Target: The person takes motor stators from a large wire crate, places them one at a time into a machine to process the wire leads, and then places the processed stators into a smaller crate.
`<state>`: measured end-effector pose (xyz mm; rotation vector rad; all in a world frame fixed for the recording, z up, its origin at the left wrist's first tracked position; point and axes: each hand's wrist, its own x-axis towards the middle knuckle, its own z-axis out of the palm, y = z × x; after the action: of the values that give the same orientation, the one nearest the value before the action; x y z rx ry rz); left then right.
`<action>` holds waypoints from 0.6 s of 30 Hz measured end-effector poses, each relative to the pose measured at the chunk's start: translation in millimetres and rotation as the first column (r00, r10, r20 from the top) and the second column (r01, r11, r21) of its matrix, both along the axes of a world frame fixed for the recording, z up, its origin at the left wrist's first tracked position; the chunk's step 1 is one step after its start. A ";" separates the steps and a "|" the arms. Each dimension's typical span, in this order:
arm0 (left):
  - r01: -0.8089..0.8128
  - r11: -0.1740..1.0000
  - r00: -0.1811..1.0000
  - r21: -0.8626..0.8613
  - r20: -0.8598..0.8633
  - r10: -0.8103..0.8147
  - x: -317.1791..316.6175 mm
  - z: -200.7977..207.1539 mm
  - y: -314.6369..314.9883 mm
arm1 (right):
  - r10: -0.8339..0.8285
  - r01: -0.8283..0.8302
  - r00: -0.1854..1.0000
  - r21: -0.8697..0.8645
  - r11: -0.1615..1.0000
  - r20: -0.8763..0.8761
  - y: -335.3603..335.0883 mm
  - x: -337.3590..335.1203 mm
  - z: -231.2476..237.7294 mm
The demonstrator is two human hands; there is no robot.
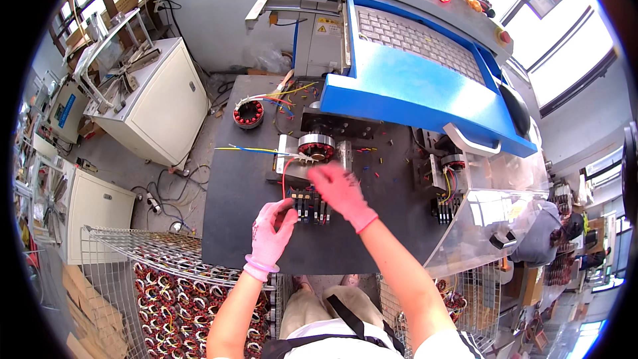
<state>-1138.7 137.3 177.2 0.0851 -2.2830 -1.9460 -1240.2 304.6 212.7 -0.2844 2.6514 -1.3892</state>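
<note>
My left hand [271,229], in a pink glove, is at the left end of a row of black clips [312,207]. Its fingers are closed at the lower end of a red wire [284,178], which runs down from a motor stator [316,146]. The stator, a metal ring with red and dark windings, sits in a metal fixture [282,166]. Yellow and blue wires [251,149] stretch left from it. My right hand [337,191], also pink-gloved and smeared by motion, is just below the stator's front; whether it grips anything is hidden.
Another stator [248,114] lies at the table's far left. At the right, a second fixture holds a stator [453,161] beside a clear guard [475,226]. A blue machine housing with a keyboard [419,36] overhangs the back. Wire baskets [179,242] of stators stand below.
</note>
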 end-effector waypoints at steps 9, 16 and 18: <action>0.175 0.792 0.966 -0.585 -0.055 -0.254 24.8 8.8 16.8 | 0.214 -0.152 0.898 -0.184 0.971 0.384 -2.2 -9.1 -14.2; 0.181 0.303 0.964 -0.936 0.107 -0.243 32.7 -48.3 28.8 | 0.194 -0.198 0.980 0.151 0.968 0.041 2.0 -7.7 -23.7; 0.176 0.243 0.962 -0.954 0.114 -0.249 33.5 -53.9 30.7 | 0.197 -0.199 0.980 0.167 0.966 0.028 3.4 -6.6 -28.4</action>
<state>-1105.2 168.0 123.3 -0.4434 -3.0867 -0.2016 -1246.8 308.0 184.3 -0.5046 2.6258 -1.0955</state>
